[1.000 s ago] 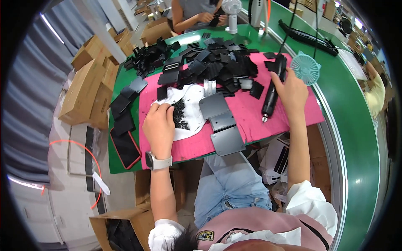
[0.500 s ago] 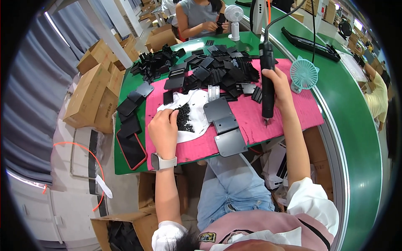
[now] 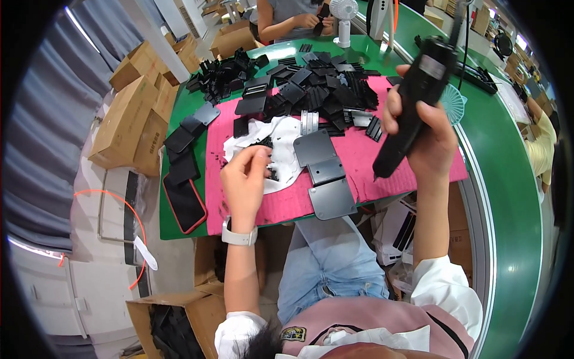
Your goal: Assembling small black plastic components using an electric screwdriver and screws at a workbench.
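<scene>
My right hand (image 3: 435,143) is wrapped round a black electric screwdriver (image 3: 421,84), raised and tilted with its tip pointing down over the right part of a pink mat (image 3: 382,179). My left hand (image 3: 244,182) is closed, thumb and fingertips together, above a crumpled white cloth (image 3: 286,134). It partly covers a pile of tiny black screws (image 3: 274,172) on that cloth; whatever the fingertips pinch is too small to see. Between my hands lies a flat dark assembly: an upper plate (image 3: 315,148), a middle bracket (image 3: 326,172) and a lower plate (image 3: 332,201) overhanging the mat's near edge.
Heaped black parts (image 3: 326,90) cover the far side of the green table (image 3: 179,224). A red-edged phone (image 3: 184,206) lies at the left, near more dark plates (image 3: 179,142). Two small fans, one white (image 3: 344,21) and one teal (image 3: 454,105), stand beyond. Another person (image 3: 287,24) works opposite.
My right hand has lifted the screwdriver and turned it from upright to tilted, nearer the camera. My left hand has shifted slightly right over the screw pile.
</scene>
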`<state>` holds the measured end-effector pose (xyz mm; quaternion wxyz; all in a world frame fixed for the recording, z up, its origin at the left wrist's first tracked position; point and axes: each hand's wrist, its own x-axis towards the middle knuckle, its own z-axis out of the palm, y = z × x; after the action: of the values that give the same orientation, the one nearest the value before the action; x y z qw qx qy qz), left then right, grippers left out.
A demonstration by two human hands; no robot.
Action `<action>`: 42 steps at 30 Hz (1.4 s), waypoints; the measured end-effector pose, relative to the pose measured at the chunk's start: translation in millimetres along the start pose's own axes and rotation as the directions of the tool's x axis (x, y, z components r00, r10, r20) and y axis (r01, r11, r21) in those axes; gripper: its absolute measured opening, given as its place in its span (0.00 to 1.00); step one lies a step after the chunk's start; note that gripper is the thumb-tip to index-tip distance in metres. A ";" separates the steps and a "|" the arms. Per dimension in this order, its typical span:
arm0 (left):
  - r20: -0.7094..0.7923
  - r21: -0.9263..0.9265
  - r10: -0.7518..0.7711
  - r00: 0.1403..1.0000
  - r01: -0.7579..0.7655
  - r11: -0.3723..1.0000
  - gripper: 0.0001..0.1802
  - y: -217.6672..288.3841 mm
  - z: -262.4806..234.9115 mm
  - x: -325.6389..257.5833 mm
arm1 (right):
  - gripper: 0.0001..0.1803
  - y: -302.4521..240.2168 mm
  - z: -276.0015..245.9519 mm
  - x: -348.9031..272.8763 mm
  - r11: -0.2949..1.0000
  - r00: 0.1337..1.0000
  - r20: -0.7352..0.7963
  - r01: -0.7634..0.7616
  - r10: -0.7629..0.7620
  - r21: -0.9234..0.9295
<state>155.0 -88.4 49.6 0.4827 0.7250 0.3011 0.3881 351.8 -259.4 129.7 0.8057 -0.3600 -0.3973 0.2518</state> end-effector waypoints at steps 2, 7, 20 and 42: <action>0.111 -0.302 -0.006 0.994 0.039 0.952 0.10 5.4 8.6 -15.2 | 0.35 -6.4 4.7 -7.5 0.998 0.983 0.182 0.022 -0.032 0.058; 0.312 -0.530 -0.031 0.949 0.201 0.824 0.09 23.6 28.4 -39.1 | 0.40 -10.3 13.2 -19.3 0.960 0.939 0.314 0.049 -0.139 0.277; 0.456 -0.439 0.039 0.889 0.187 0.879 0.06 40.6 31.5 -63.0 | 0.26 -0.1 13.9 -31.0 0.850 0.901 0.216 0.242 -0.376 0.468; 0.408 -0.360 -0.020 0.913 0.181 0.915 0.05 22.1 45.8 -63.8 | 0.25 8.6 6.2 -30.5 0.925 0.912 0.296 0.180 -0.285 0.336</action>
<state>162.4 -169.3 42.3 0.6879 0.6606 0.1515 0.2597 328.6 -272.9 111.6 0.7947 -0.1339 -0.5275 0.2689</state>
